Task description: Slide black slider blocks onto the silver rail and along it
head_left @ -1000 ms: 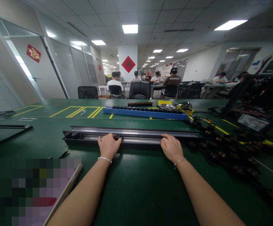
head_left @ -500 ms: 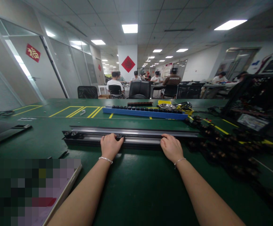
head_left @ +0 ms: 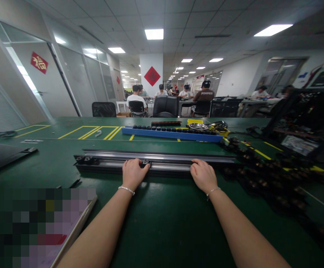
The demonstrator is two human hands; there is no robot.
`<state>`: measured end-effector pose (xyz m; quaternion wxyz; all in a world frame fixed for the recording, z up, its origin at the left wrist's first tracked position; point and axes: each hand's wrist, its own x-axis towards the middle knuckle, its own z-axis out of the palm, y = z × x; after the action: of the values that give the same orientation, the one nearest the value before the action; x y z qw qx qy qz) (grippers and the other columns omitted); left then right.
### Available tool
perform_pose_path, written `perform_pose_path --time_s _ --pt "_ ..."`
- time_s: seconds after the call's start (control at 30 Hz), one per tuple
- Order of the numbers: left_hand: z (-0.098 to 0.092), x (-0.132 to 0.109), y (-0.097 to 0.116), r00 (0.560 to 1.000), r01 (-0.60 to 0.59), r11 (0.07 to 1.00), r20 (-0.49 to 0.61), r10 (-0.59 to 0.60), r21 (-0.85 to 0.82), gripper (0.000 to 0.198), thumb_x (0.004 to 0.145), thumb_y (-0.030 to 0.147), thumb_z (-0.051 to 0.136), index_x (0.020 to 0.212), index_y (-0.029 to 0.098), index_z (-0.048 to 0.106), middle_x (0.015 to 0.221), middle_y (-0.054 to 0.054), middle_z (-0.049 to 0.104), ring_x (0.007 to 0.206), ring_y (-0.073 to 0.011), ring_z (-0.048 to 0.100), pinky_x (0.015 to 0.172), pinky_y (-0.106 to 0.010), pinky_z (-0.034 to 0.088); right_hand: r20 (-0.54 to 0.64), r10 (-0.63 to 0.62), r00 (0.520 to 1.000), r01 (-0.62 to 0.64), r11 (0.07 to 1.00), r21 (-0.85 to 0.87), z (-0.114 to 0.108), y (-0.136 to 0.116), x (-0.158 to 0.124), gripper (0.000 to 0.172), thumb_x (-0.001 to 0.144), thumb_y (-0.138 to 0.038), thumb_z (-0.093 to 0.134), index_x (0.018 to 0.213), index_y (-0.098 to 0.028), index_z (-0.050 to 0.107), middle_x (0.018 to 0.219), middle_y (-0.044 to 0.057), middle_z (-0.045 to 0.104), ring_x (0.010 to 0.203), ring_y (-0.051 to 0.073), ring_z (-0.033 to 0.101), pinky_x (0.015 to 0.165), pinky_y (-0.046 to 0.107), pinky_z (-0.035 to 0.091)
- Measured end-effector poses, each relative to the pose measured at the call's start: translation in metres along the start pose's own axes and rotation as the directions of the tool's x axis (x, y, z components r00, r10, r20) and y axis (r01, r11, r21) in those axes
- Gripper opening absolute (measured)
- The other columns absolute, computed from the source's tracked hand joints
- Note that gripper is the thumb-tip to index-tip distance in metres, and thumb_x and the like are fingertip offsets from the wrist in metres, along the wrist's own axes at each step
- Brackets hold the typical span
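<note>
Across the green table lies a long black rail with a shiny metal channel. My left hand is closed at its middle, thumb and fingers around a small black part that sits in the channel. The part is partly hidden by my fingers. Further right, my right hand grips the same rail, fingers over its far edge and thumb on the near side. Two round black pieces sit in the channel at its left end. A second rail lies parallel just behind.
Beyond the rails is a blue tray with a row of black parts. Many black parts are heaped at the right. A metal bowl stands at the back. A pale-edged box is at lower left. Several people sit at tables behind.
My left hand has moved slightly right along the rail, and the small black part has shifted right with it. My right hand stays where it was.
</note>
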<state>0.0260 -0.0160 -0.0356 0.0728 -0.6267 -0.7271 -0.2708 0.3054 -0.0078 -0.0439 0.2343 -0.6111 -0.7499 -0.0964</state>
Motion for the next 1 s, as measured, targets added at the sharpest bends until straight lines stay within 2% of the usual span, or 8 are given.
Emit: perform_pose_path --time_s 0.33,1.0 --pt "0.0013 -0.0007 -0.0003 0.998 -0.067 0.998 -0.018 0.067 -0.013 0.03 0.076 0.048 0.055 0.08 0.019 0.065 0.084 -0.006 0.068 0.091 -0.0248 0.06 0.091 -0.037 0.039 0.005 0.005 1.0 -0.005 1.0 -0.02 -0.0007 -0.0013 -0.0009 0.033 0.089 -0.026 0.034 0.082 -0.021 0.067 0.118 0.004 0.061 0.11 0.02 0.051 0.088 0.034 0.036" --pt "0.0041 -0.0002 -0.0001 0.995 -0.093 0.992 0.009 0.094 -0.083 0.03 0.076 0.047 0.057 0.087 0.021 0.068 0.093 -0.005 0.07 0.098 -0.0234 0.059 0.092 -0.036 0.039 0.01 0.001 1.0 -0.001 1.0 -0.004 -0.0003 0.0004 0.0005 0.032 0.088 -0.024 0.036 0.082 -0.021 0.067 0.118 0.005 0.061 0.109 0.02 0.051 0.087 0.035 0.037"
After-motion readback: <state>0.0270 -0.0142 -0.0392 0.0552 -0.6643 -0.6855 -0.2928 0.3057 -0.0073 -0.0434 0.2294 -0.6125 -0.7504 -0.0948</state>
